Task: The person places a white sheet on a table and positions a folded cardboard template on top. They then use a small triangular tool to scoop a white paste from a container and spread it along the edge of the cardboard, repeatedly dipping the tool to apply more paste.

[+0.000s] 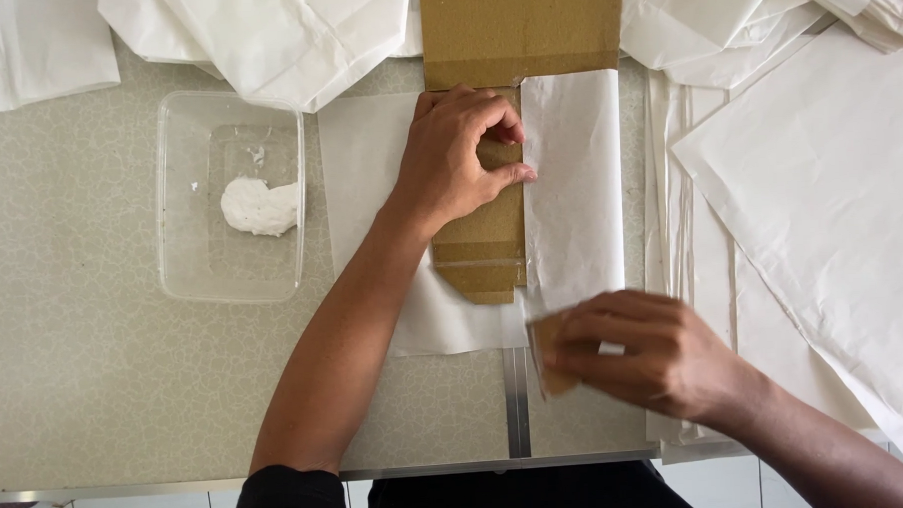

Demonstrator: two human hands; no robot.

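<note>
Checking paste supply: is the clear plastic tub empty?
No, the clear tub holds a lump of white paste near its middle.
</note>
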